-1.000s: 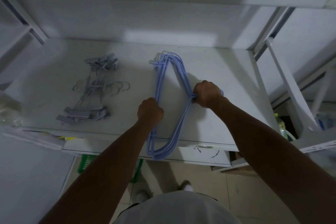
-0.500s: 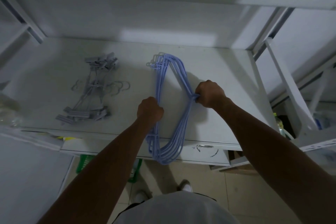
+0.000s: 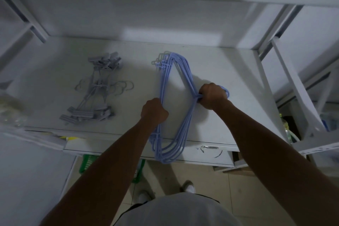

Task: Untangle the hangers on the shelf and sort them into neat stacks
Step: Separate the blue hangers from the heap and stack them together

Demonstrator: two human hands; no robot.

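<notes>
A bundle of several blue hangers (image 3: 180,71) lies on the white shelf (image 3: 229,71), its near end sticking out past the front edge. My left hand (image 3: 154,111) grips the straight bottom bars of the bundle. My right hand (image 3: 212,95) grips the necks where the hooks gather, at the bundle's right side. To the left a stack of grey clip hangers (image 3: 95,88) rests flat on the shelf, untouched, hooks pointing right.
White shelf uprights (image 3: 293,86) rise on the right and an angled brace (image 3: 27,22) at the back left. A blurred clear object (image 3: 11,108) sits at the shelf's left edge. A green basket (image 3: 88,163) stands on the floor below, near my feet.
The blue bundle has slid slightly toward the shelf's front edge, hanging a little farther over it. Both hands keep their grips in nearly the same places.
</notes>
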